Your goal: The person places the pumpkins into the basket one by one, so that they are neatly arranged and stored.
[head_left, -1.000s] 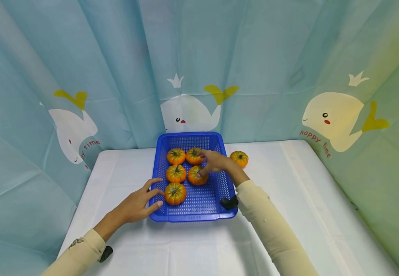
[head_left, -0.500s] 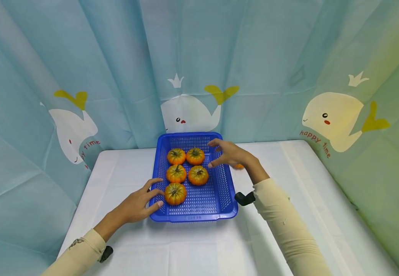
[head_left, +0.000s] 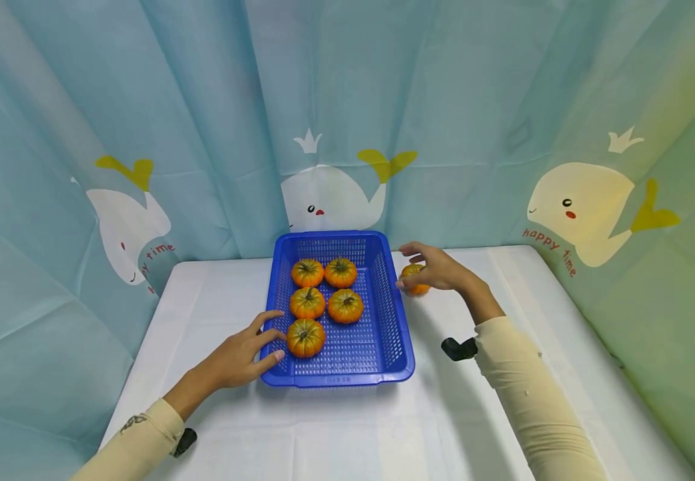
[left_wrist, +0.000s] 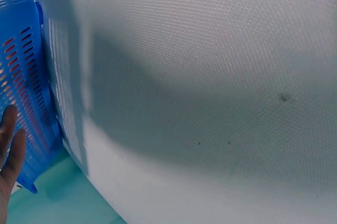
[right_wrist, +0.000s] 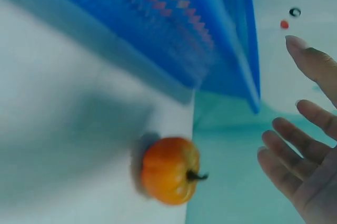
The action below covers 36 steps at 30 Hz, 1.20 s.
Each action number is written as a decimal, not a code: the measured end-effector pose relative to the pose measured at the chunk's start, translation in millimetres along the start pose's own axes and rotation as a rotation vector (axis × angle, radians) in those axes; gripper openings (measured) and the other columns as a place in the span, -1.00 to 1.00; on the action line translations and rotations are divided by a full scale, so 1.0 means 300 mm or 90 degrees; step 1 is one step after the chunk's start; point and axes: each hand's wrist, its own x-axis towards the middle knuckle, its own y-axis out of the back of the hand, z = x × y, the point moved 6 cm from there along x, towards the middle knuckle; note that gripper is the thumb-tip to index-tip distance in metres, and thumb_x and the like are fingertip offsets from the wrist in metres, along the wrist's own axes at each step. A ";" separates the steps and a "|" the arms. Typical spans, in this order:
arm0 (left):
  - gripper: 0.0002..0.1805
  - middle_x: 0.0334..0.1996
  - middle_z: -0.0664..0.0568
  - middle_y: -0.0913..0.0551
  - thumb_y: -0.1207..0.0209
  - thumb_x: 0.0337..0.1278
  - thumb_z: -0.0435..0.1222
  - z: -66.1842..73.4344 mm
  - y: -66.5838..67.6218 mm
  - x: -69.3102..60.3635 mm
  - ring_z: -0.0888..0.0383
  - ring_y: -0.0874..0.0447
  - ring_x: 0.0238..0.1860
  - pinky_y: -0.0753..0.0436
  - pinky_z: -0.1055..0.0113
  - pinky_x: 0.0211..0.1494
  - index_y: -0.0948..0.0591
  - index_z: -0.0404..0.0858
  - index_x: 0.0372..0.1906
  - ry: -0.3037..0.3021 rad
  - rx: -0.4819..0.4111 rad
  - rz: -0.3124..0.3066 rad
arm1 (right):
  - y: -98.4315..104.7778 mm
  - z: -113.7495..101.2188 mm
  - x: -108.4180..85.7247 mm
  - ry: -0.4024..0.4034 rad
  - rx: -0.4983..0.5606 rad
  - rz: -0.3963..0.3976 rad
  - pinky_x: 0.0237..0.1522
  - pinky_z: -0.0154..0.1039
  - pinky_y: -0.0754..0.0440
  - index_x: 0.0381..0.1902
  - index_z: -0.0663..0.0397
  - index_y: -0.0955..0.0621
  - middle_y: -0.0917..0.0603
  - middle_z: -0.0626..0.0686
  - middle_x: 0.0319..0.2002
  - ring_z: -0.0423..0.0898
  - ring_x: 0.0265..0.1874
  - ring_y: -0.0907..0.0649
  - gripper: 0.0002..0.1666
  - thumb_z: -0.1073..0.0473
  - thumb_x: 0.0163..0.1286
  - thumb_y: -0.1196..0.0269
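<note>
A blue plastic basket (head_left: 404, 327) stands mid-table with several small orange pumpkins (head_left: 308, 303) in it, two columns toward its left and middle. My left hand (head_left: 236, 354) rests at the basket's left rim, fingers spread and loosely bent over it. Outside the basket on the right sits a single pumpkin (head_left: 414, 288), partly covered by my right hand (head_left: 440, 268) in the head view. In the right wrist view, that hand hovers apart from this pumpkin (right_wrist: 169, 171), its fingers relaxed and nothing in them.
A white cloth covers the table (head_left: 347, 434). Light blue curtains (head_left: 473, 120) with printed whales hang behind and on both sides, close to the table's back edge. The basket's perforated side wall (right_wrist: 174, 29) rises between the lone pumpkin and those inside.
My right hand has moved right, from above the pumpkins in the basket, across the right rim, to over the lone pumpkin. The left hand and the pumpkins have stayed put.
</note>
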 end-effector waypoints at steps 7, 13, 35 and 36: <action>-0.65 0.51 -0.01 -0.22 -0.15 0.37 -0.01 -0.002 0.000 -0.003 -0.15 -0.62 0.20 -0.68 -0.08 0.12 -0.62 -0.04 0.13 0.002 0.005 0.005 | 0.027 0.113 -0.008 -0.024 -0.036 0.032 0.33 0.27 -0.42 0.40 0.22 -0.36 -0.44 0.34 0.36 0.33 0.35 -0.44 -0.04 0.01 0.14 -0.52; -0.66 0.50 -0.01 -0.23 -0.17 0.36 -0.01 -0.003 0.002 -0.004 -0.15 -0.63 0.18 -0.69 -0.07 0.10 -0.62 -0.03 0.13 0.000 0.007 0.008 | 0.022 0.192 -0.006 -0.046 -0.058 0.033 0.36 0.29 -0.37 0.42 0.29 -0.31 -0.39 0.39 0.38 0.36 0.36 -0.39 0.01 0.01 0.15 -0.52; -0.61 0.52 -0.02 -0.21 -0.10 0.40 0.06 -0.001 0.002 0.001 -0.14 -0.63 0.19 -0.69 -0.07 0.12 -0.61 -0.02 0.15 0.006 -0.002 -0.008 | -0.075 0.352 0.088 -0.114 -0.116 0.026 0.45 0.33 -0.19 0.51 0.36 -0.14 -0.24 0.54 0.39 0.44 0.38 -0.30 0.14 -0.07 0.23 -0.46; -0.62 0.52 -0.01 -0.21 -0.11 0.39 0.05 -0.003 0.001 0.001 -0.14 -0.63 0.19 -0.68 -0.07 0.12 -0.61 -0.01 0.15 0.009 -0.003 -0.009 | -0.077 0.353 0.090 -0.111 -0.120 0.026 0.45 0.33 -0.19 0.51 0.37 -0.15 -0.25 0.55 0.39 0.45 0.38 -0.30 0.13 -0.06 0.23 -0.46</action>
